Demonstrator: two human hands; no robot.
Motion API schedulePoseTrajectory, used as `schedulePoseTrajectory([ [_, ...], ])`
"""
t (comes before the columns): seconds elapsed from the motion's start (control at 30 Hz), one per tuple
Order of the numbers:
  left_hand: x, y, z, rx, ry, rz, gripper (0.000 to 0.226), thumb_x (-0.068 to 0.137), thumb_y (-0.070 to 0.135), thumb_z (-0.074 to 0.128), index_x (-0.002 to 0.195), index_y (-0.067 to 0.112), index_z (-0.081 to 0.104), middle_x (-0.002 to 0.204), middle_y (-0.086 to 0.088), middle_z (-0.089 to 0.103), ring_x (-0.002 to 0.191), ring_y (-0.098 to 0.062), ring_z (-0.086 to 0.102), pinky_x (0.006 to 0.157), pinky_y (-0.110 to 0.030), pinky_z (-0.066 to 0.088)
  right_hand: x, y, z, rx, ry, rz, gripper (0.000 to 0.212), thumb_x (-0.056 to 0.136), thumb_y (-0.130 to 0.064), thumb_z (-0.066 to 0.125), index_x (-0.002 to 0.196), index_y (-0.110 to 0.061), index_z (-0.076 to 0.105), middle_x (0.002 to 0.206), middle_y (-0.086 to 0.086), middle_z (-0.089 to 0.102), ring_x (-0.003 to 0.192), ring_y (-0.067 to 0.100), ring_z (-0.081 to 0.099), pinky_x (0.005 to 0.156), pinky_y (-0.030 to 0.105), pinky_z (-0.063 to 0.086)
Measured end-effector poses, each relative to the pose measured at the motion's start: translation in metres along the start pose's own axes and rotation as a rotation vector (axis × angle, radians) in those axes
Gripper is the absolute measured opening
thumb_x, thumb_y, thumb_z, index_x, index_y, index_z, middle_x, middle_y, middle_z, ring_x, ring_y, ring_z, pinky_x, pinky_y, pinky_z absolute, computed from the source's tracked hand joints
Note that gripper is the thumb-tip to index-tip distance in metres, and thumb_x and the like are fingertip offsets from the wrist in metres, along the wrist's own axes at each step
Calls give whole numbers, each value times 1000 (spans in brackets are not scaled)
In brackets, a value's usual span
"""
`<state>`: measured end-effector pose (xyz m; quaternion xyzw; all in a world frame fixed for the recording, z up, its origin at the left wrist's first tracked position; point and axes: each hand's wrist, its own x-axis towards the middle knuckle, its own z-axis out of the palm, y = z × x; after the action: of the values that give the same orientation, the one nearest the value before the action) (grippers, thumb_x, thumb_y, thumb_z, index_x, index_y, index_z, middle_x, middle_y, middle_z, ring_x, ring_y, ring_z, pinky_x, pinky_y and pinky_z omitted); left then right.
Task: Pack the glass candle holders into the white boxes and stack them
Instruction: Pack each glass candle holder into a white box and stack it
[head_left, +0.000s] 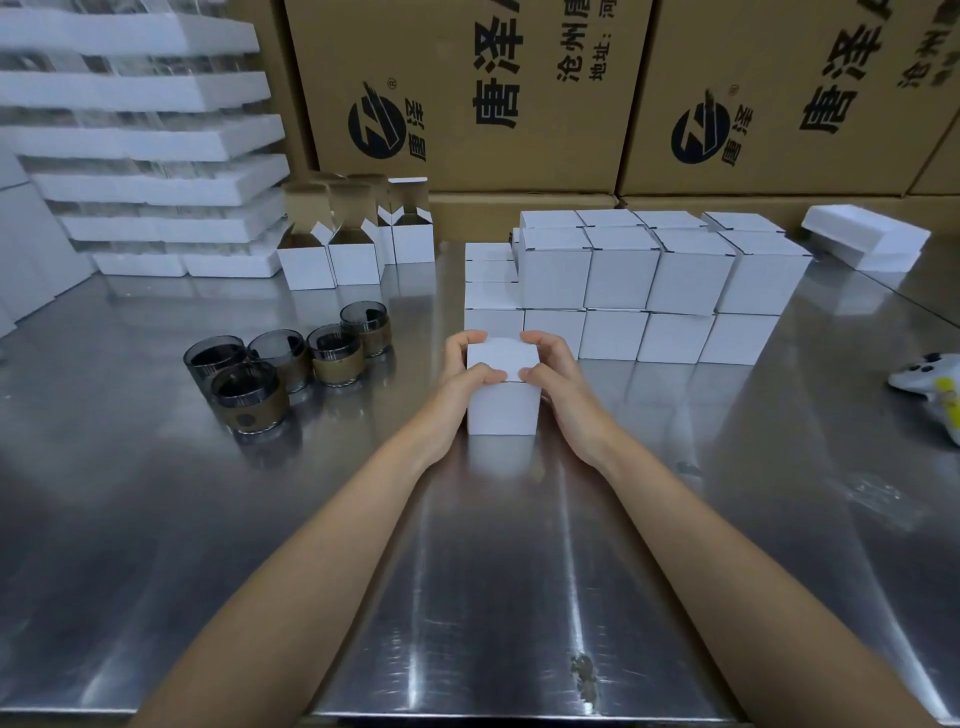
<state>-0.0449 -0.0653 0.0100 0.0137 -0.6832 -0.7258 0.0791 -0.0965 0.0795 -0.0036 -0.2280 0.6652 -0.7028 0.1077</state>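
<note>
Roughly midway, judging by the layout. Clasping one white box (503, 405) at near centre, upright on the surface (493, 571), with the left grip (462, 364) and right grip (550, 364) curled round its top from either side and thumbs pressing along the front edge of the lid. Seemingly closed or nearly so; impossible to tell what sits inside. Already done, going by shut lids: a block of closed white boxes (623, 270) just beyond, far right, stacked at least two high. Left to pack: five glass candle holders (283, 358) grouped left of the box, apart from it. Ready behind those, far left: several open boxes (353, 260), flaps up. Probably next: adding this one to the block.
</note>
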Motion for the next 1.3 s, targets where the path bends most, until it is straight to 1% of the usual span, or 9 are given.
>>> schedulePoseTrajectory([
  [0.13, -3, -4, -14, 177, -145, 21, 55, 79, 40, 67, 124, 37, 35, 124, 10, 50, 115, -6, 51, 97, -21, 41, -3, 2, -1, 16, 12, -19, 37, 80, -28, 56, 117, -31, 53, 101, -20, 64, 102, -1, 58, 83, 16, 44],
  [0.3, -4, -8, -19, 333, -200, 98, 77, 77, 19, 82, 132, 33, 30, 132, 6, 43, 125, -12, 45, 102, -25, 42, -5, 3, 0, 30, 27, -37, 40, 78, -31, 56, 117, -31, 54, 108, -14, 63, 104, 4, 58, 86, 23, 43],
  [0.5, 1, 16, -22, 173, 112, 379, 69, 64, 25, 84, 124, 34, 50, 127, 5, 57, 112, -11, 58, 92, -24, 50, -3, -6, 4, 114, 136, -116, 37, 79, -30, 45, 115, -33, 55, 119, -6, 56, 112, 9, 56, 101, 29, 42],
  [0.7, 33, 43, -33, -77, 398, 461, 68, 82, 26, 75, 138, 36, 37, 138, 7, 49, 115, 4, 55, 94, -20, 49, -1, 0, 16, -313, 293, -340, 39, 81, -11, 40, 113, -22, 59, 105, -8, 62, 90, 10, 61, 77, 14, 43],
  [0.8, 57, 47, -30, -83, 417, 452, 59, 87, 22, 73, 133, 32, 38, 135, 6, 48, 109, 8, 55, 90, -17, 49, 6, 4, 18, -473, 248, -385, 36, 82, -8, 41, 110, -17, 63, 96, -9, 63, 86, 12, 61, 80, 22, 47],
  [0.9, 84, 47, -25, -42, 411, 431, 50, 87, 20, 72, 125, 29, 41, 129, 4, 51, 111, -5, 55, 95, -29, 51, 6, 7, 19, -553, 213, -391, 33, 83, -7, 42, 104, -16, 66, 93, -9, 63, 88, 11, 62, 82, 29, 50],
  [1.0, 112, 44, -22, -8, 361, 412, 50, 87, 20, 73, 125, 27, 41, 115, 12, 51, 102, 1, 53, 90, -21, 51, 6, 8, 20, -627, 153, -409, 30, 82, -5, 43, 98, -12, 67, 91, -5, 66, 86, 13, 63, 81, 33, 51],
  [1.17, 159, 41, -26, 75, 320, 384, 50, 86, 21, 72, 125, 28, 41, 118, 2, 49, 101, -5, 51, 74, -14, 51, 10, 8, 17, -703, 59, -428, 25, 82, 0, 46, 94, -6, 68, 90, 2, 66, 83, 16, 62, 79, 33, 51],
  [1.3, 194, 41, -33, 138, 319, 377, 52, 87, 17, 72, 129, 22, 41, 114, 9, 49, 100, -2, 51, 69, -8, 48, 16, 9, 16, -727, -1, -360, 25, 83, 2, 47, 93, -7, 68, 91, 2, 66, 83, 13, 60, 79, 25, 48],
])
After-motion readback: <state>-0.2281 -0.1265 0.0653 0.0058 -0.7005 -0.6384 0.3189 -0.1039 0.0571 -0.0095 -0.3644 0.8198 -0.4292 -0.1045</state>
